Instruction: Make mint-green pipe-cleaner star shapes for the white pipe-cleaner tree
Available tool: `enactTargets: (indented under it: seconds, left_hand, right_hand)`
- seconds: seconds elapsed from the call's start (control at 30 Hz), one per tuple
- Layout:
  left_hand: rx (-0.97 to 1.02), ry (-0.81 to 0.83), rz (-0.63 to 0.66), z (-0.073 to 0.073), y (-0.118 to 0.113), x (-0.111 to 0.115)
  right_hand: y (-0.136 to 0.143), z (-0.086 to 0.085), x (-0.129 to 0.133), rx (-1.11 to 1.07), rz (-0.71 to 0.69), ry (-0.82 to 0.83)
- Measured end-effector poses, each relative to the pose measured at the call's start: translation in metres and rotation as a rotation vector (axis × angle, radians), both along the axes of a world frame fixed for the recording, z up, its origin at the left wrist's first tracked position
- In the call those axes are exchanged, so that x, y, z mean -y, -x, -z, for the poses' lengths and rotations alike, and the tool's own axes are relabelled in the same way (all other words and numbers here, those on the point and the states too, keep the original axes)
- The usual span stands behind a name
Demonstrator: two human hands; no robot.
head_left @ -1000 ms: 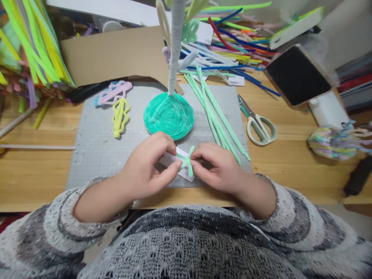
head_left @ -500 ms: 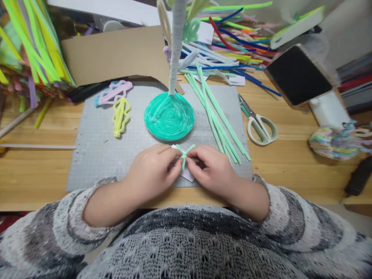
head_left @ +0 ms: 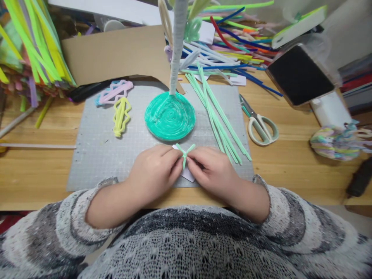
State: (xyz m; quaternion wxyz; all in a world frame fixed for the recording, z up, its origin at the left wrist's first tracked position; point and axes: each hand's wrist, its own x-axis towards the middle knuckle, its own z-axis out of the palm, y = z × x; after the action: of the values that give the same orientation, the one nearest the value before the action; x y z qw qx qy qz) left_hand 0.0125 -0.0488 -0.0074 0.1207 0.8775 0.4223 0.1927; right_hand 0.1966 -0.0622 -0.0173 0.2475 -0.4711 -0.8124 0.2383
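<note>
Between my hands is a small mint-green pipe cleaner piece [head_left: 184, 155] whose short arms splay out from a centre. My left hand [head_left: 158, 166] pinches it from the left with thumb and forefinger. From the other side my right hand [head_left: 210, 166] grips it the same way, so parts of it are hidden by fingers. A white paper piece [head_left: 187, 174] lies beneath on the grey cutting mat [head_left: 99, 162]. Just beyond stands a round teal base [head_left: 170, 120] with a white-wrapped stem [head_left: 176, 50]. Loose mint-green pipe cleaners [head_left: 219, 120] lie to the right.
Scissors [head_left: 263, 130] rest at the mat's right edge, with a phone [head_left: 300, 75] behind them. Yellow [head_left: 120, 116] and pink [head_left: 116, 93] zigzag pieces lie on the left. Cardboard [head_left: 116, 56] and heaped coloured pipe cleaners [head_left: 232, 42] fill the back.
My left fingers have closed in slightly around the mint-green piece. Both hands otherwise stay in nearly the same place, and the things on the table look unmoved.
</note>
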Motion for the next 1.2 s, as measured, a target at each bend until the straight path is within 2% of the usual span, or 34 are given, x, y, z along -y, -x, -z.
enactTargets:
  seconds: [0.17,0.33,0.47,0.67,0.93,1.07,1.13,1.2]
  left_hand:
    - [0.016,-0.001,0.119,0.0,0.001,-0.004]
    - [0.084,0.015,0.236,-0.004,0.005,-0.01]
    - [0.125,0.039,0.319,-0.007,0.008,-0.012]
    - [0.138,0.059,0.34,-0.007,0.006,-0.008]
    - [0.204,0.11,0.239,-0.008,0.006,-0.009]
    - [0.153,0.095,0.273,-0.009,0.01,-0.019]
    - [0.131,0.09,0.303,-0.009,0.012,-0.022]
    - [0.123,0.095,0.321,-0.008,0.012,-0.023]
  right_hand:
    - [0.001,0.001,-0.002,-0.033,-0.009,-0.01]
    - [-0.006,-0.001,-0.005,-0.118,-0.137,-0.008]
    - [-0.009,-0.003,-0.003,-0.14,-0.182,-0.047]
    - [-0.006,-0.001,0.004,-0.175,-0.159,-0.065]
    - [-0.008,-0.006,-0.001,-0.228,-0.115,-0.027]
    - [-0.023,-0.014,-0.012,-0.257,0.025,-0.116]
    - [-0.028,-0.016,-0.018,-0.203,-0.027,-0.18]
    - [-0.029,-0.017,-0.023,-0.091,-0.163,-0.183]
